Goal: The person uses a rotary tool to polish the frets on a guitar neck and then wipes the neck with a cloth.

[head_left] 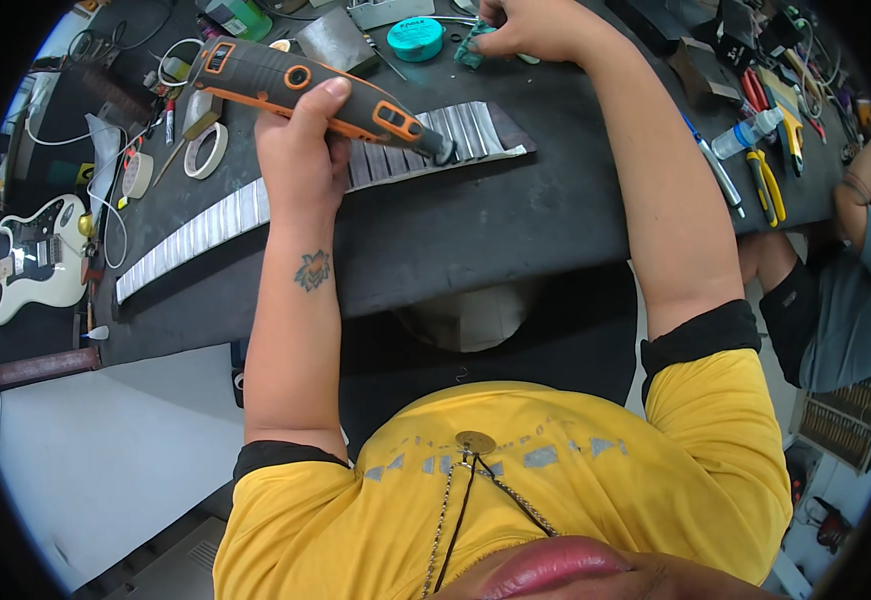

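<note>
My left hand (300, 160) is closed around a grey and orange rotary tool (260, 80), thumb along its upper side. The tool's small round tip (445, 153) points right, over or against a long, tapered piece (210, 220) with a silvery, cross-ribbed surface, like a guitar neck; I cannot tell if they touch. Farther off, my right hand (535, 28) pinches a small dark-green lump (472, 46) at the table's far side. A round turquoise tin (415, 39) is just left of that hand.
A white guitar body (43, 258) lies at far left, near tape rolls (205, 150) and a metal block (335, 42). On the right are yellow-handled pliers (765, 187), a clear bottle (747, 134) and other tools. Another person (840, 300) sits beyond the table's right end.
</note>
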The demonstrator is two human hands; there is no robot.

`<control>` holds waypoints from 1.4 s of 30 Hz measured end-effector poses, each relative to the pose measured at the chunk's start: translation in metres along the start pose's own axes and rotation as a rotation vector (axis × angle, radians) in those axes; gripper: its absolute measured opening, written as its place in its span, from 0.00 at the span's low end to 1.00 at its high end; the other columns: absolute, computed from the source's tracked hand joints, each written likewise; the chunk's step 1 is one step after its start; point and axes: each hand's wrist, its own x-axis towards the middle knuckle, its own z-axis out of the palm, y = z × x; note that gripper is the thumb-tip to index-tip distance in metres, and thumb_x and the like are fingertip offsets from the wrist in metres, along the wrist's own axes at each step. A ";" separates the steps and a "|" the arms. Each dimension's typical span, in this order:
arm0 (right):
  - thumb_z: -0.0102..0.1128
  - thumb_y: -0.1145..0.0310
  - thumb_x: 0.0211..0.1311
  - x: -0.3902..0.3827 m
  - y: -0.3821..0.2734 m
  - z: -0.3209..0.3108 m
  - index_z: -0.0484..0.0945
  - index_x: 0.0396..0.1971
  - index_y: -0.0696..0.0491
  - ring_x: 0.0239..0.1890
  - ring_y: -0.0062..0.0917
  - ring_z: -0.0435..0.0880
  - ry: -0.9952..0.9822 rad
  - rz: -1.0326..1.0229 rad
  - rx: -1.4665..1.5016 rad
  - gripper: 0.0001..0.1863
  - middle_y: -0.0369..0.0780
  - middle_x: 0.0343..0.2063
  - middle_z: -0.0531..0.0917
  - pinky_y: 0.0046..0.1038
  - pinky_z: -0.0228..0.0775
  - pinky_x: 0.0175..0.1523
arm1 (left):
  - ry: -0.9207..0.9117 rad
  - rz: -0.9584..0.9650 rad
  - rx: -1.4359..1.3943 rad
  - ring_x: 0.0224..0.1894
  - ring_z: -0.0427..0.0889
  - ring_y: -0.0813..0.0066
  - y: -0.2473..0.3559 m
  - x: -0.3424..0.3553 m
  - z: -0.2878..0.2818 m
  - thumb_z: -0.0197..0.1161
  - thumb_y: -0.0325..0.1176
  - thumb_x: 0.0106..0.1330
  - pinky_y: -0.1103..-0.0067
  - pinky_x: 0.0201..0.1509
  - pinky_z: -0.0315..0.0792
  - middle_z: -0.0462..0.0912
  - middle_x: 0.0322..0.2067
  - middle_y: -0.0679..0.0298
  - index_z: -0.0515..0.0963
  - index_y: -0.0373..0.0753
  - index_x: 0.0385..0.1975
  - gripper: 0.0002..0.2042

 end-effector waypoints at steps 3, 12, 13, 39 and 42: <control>0.71 0.58 0.45 0.000 0.002 0.000 0.84 0.28 0.61 0.29 0.39 0.85 -0.007 0.008 0.024 0.19 0.52 0.25 0.85 0.38 0.75 0.38 | -0.036 0.010 0.072 0.14 0.67 0.85 0.000 0.001 -0.001 0.66 0.35 0.65 0.88 0.14 0.58 0.79 0.24 0.65 0.75 0.37 0.35 0.09; 0.71 0.58 0.45 0.000 0.005 0.000 0.84 0.28 0.61 0.29 0.39 0.85 -0.008 -0.005 -0.008 0.19 0.51 0.25 0.85 0.38 0.75 0.38 | -0.032 0.029 0.064 0.14 0.67 0.85 0.000 -0.001 -0.001 0.66 0.35 0.65 0.87 0.14 0.57 0.79 0.24 0.64 0.76 0.36 0.35 0.10; 0.71 0.58 0.45 0.000 0.005 0.000 0.84 0.28 0.60 0.29 0.38 0.85 0.000 -0.012 -0.011 0.19 0.51 0.25 0.85 0.38 0.75 0.37 | -0.032 0.029 0.064 0.14 0.67 0.85 -0.001 -0.001 -0.001 0.66 0.35 0.65 0.87 0.14 0.57 0.79 0.24 0.64 0.76 0.36 0.35 0.10; 0.80 0.60 0.52 0.004 -0.001 0.014 0.84 0.36 0.56 0.31 0.20 0.83 -0.124 0.015 0.360 0.18 0.39 0.28 0.86 0.25 0.73 0.38 | -0.021 0.258 0.039 0.33 0.86 0.72 -0.014 0.001 0.005 0.73 0.21 0.61 0.77 0.39 0.81 0.87 0.37 0.60 0.82 0.32 0.43 0.12; 0.79 0.62 0.52 0.004 -0.002 0.019 0.83 0.34 0.58 0.31 0.19 0.82 -0.096 -0.019 0.392 0.18 0.37 0.26 0.83 0.25 0.72 0.37 | -0.075 0.265 0.053 0.33 0.85 0.73 -0.014 0.001 0.003 0.74 0.21 0.60 0.77 0.39 0.81 0.87 0.37 0.60 0.82 0.32 0.44 0.13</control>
